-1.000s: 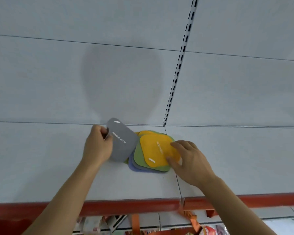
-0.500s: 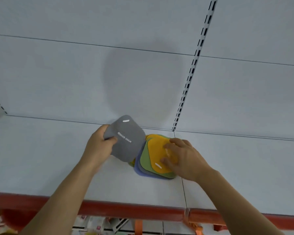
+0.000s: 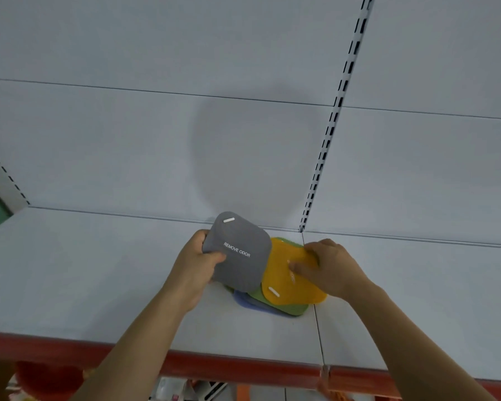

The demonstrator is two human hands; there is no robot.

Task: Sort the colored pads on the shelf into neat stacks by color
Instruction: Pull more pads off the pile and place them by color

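From the head camera, a person's left hand (image 3: 195,263) grips a gray pad (image 3: 239,251), thumb curled over its near-left corner, lifting it tilted above a white metal shelf (image 3: 99,270) edged in red. The pad is a soft, matte rounded square printed "REMOVE ODOR", with a small white slot near its far corner. Beside it on the right, the right hand (image 3: 331,269) pinches the far-right edge of a yellow pad (image 3: 287,282), thumb pressed on top. That pad tops a loose, fanned pile, a green pad (image 3: 289,309) and a blue pad (image 3: 246,301) peeking out beneath. Compared with half a second ago, the gray pad faces the camera more squarely and hides more of the pile.
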